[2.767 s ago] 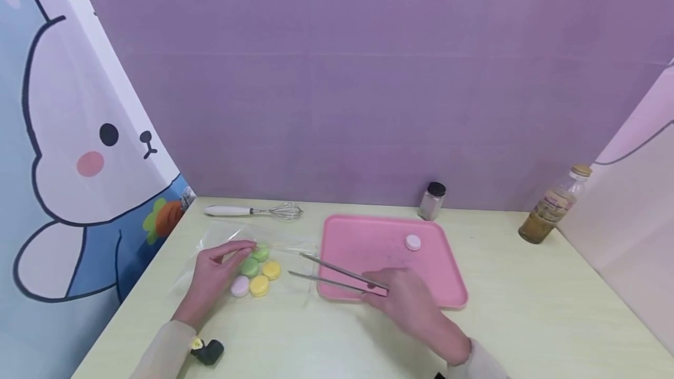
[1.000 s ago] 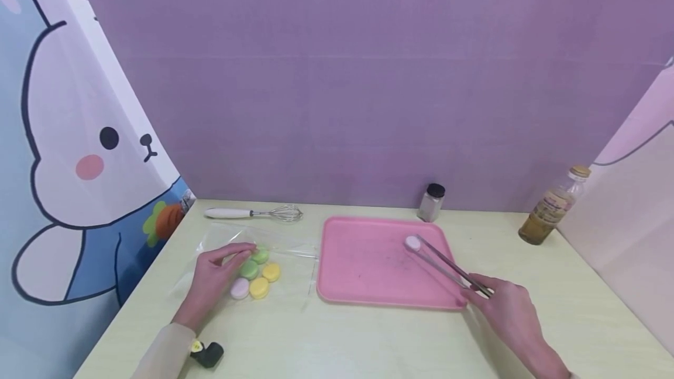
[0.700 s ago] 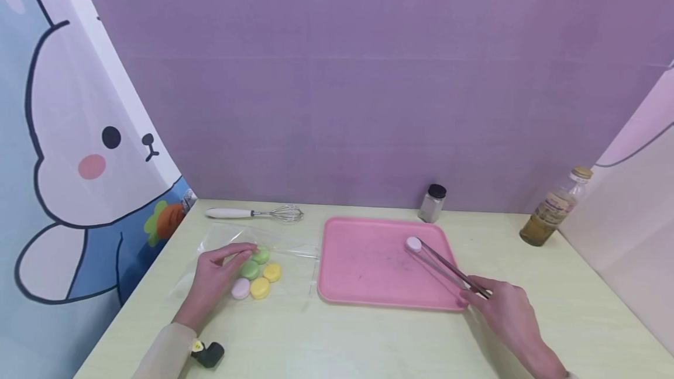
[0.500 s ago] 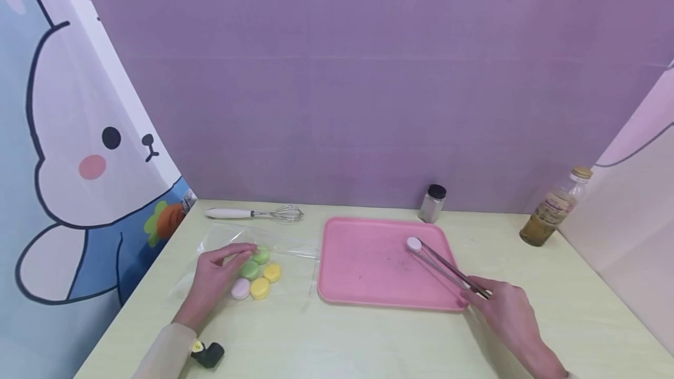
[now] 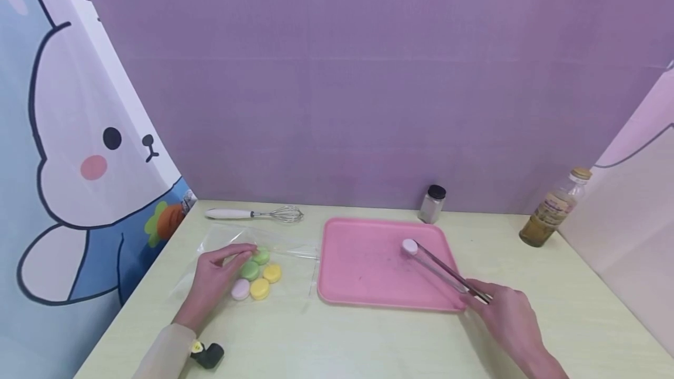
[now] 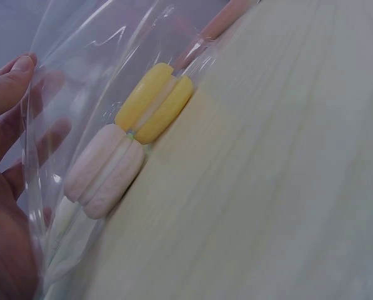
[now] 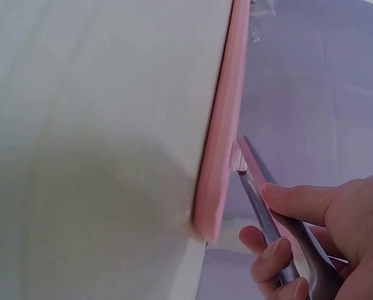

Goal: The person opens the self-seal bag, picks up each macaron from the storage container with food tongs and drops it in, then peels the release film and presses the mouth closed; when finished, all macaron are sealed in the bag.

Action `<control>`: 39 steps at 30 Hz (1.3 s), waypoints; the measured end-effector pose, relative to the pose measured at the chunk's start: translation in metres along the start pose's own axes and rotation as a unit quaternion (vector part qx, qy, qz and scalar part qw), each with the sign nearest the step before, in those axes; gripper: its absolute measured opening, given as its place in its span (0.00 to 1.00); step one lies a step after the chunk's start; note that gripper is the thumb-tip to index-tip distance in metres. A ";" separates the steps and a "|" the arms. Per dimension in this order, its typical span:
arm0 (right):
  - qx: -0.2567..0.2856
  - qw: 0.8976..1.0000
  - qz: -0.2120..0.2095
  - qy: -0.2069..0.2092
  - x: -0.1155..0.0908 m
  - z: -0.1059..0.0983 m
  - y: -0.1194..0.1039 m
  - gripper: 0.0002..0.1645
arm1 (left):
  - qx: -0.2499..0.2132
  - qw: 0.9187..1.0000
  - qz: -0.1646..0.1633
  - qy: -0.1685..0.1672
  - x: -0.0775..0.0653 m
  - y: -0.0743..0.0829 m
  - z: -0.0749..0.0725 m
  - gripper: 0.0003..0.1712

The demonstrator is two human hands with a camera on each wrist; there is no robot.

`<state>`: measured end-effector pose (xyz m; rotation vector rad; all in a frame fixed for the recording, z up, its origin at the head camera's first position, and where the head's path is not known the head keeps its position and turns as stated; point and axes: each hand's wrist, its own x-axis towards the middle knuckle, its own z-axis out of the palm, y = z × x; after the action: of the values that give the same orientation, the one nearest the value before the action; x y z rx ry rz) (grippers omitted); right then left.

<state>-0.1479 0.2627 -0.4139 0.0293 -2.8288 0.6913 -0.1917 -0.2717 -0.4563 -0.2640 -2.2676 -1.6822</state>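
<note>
My left hand [image 5: 213, 276] pinches the edge of a clear plastic bag [image 5: 299, 276] with thumb and fingers, lifting its film. Inside the bag lie several macarons: green ones [image 5: 250, 270], yellow ones [image 5: 260, 289] and a pale lilac one [image 5: 240, 289]. In the left wrist view, the lilac macaron [image 6: 105, 172] leans against a yellow one [image 6: 154, 103]. My right hand [image 5: 508, 314] grips metal tongs [image 5: 447, 271], whose tips clasp another pale lilac macaron [image 5: 409, 246]. It is over the right half of the pink tray [image 5: 363, 262]; whether it touches the tray is unclear.
Behind the bag lies a whisk [image 5: 253, 213] with a white handle. A small black-lidded jar [image 5: 432, 206] stands behind the tray. A corked glass bottle [image 5: 553, 209] of brown liquid is at the far right. A purple backdrop [image 5: 337, 86] closes off the table's rear.
The tongs went from near the bag to the lone macaron on the tray and closed on it. In the last half second, tongs and macaron shifted slightly left. My left hand stayed put.
</note>
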 end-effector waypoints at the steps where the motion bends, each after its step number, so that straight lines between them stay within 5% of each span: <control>1: 0.000 1.000 -0.004 0.003 -0.001 -0.001 -0.002 0.21 | 0.000 1.000 0.001 0.000 0.000 0.000 0.000 0.15; 10: 0.037 0.998 -0.038 0.022 -0.011 -0.005 -0.029 0.19 | 0.002 1.000 0.003 -0.001 -0.001 0.000 0.000 0.15; 24: 0.100 0.990 -0.097 -0.030 -0.024 0.027 -0.083 0.17 | -0.017 1.000 -0.001 0.004 -0.001 -0.002 0.000 0.14; 39: 0.067 0.975 -0.209 -0.021 -0.004 0.062 -0.132 0.17 | -0.009 1.000 -0.007 0.004 0.001 0.000 0.000 0.15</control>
<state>-0.1481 0.1169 -0.4079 0.6461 -2.6753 0.7819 -0.1924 -0.2715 -0.4565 -0.2458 -2.2549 -1.7096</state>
